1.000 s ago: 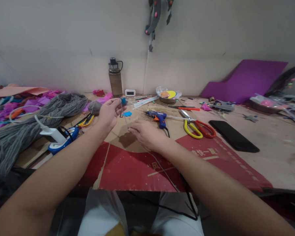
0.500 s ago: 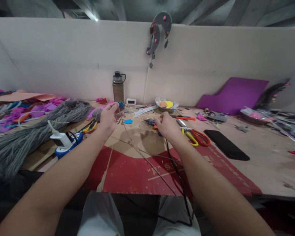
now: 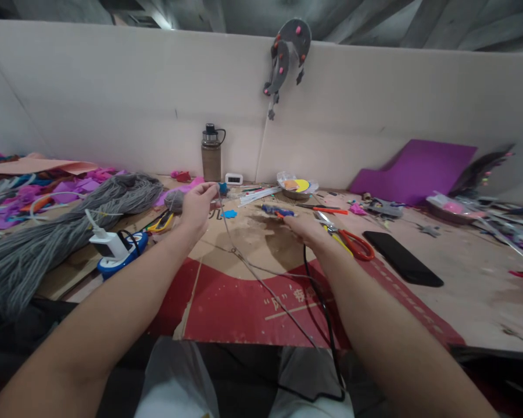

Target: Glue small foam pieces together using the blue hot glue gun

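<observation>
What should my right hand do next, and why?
Probably bring the glue gun to the blue piece: your right hand appears to grip the gun, while your left hand holds the piece up with a thin cord hanging below.

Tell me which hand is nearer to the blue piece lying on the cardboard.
Left. The left hand is just left of the blue piece; the right hand is farther off, to its right, at the glue gun.

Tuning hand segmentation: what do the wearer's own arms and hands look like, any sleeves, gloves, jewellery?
Left hand and right hand: both ungloved. Left forearm and right forearm: bare, no sleeves, watch or bracelet visible. Rings can't be made out.
</observation>
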The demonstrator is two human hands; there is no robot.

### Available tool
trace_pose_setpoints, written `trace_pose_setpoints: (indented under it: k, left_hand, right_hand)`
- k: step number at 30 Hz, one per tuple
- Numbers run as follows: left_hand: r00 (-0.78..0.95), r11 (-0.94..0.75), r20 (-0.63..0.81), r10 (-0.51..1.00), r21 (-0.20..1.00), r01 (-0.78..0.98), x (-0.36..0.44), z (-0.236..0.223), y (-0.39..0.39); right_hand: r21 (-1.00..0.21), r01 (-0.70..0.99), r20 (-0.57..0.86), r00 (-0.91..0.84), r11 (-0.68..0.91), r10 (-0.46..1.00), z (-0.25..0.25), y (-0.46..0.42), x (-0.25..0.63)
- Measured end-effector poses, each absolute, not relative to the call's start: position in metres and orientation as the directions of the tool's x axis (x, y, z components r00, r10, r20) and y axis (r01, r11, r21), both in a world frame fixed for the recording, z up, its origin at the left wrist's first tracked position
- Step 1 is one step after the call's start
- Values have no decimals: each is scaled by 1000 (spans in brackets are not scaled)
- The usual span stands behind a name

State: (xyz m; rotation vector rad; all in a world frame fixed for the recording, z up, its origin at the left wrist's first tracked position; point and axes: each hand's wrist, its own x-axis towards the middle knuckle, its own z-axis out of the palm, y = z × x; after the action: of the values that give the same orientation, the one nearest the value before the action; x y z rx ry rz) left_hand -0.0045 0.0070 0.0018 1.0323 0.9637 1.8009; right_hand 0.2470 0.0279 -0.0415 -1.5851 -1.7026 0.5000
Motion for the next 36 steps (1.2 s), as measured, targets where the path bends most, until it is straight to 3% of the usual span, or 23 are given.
trace_pose_setpoints:
  k: [4, 5, 8, 10, 16, 21, 27, 36]
  left_hand:
    - [-305, -284, 177, 936, 892, -351, -5, 2, 7]
    - [-299, -271, 165, 940, 894, -357, -4, 1, 7]
    - [-274, -252, 158, 949, 902, -350, -4, -1, 8]
    - [-264, -249, 165, 950, 911, -328, -3, -3, 8]
    - [-238, -231, 171, 956, 939, -253, 0, -6, 6]
    - [-214, -234, 186, 959, 946, -225, 1, -7, 5]
    - [-190, -234, 192, 963, 944, -231, 1, -7, 5]
    - [-190, -215, 173, 966, 950, -227, 4, -7, 3]
  right_hand:
    - [-875, 467, 238, 183, 129, 954, -19, 13, 231]
    - [-951, 272, 210, 221, 147, 952, -14, 7, 226]
    - [-984, -173, 58, -32, 51, 998, -4, -8, 213]
    - [-971, -237, 38, -193, -9, 980, -1, -16, 207]
    - [-949, -134, 309, -209, 286, 928, -3, -28, 195]
    - [-865, 79, 475, -192, 496, 859, -6, -33, 192]
    - [-795, 268, 491, -240, 544, 837, -5, -37, 192]
    - [-770, 344, 490, -219, 537, 844, -5, -39, 191]
